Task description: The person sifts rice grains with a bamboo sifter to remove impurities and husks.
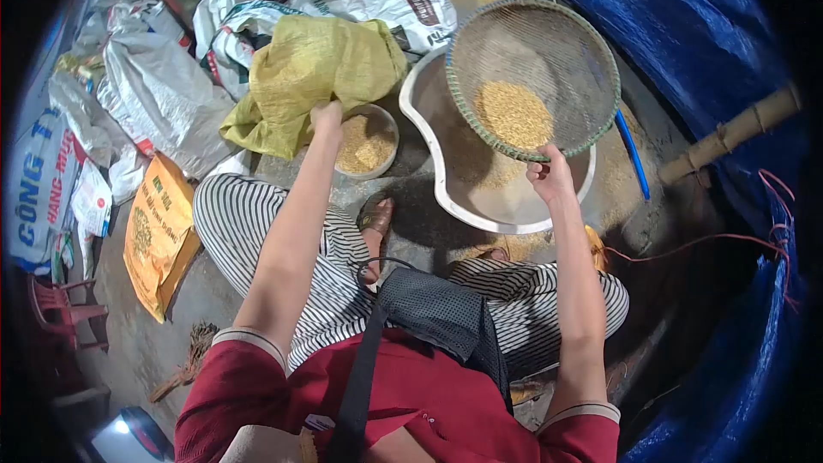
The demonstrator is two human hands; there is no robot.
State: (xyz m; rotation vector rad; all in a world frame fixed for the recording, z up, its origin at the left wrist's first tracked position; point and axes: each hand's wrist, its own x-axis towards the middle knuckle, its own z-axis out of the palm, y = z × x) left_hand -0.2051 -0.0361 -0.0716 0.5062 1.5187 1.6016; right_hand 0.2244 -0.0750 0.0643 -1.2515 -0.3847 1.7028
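Mid-sift: right hand (549, 176) gripping sieve (531, 77) rim over basin (429, 133); left hand (326, 113) in bowl (367, 144) left of basin, grip unclear; grain left.

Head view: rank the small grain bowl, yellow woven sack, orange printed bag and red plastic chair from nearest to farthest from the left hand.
From the left hand:
1. Small round grain bowl, just right of it.
2. Yellow woven sack, just above; nearly tied with the bowl.
3. Orange printed bag, lower left.
4. Red plastic chair, far lower left.
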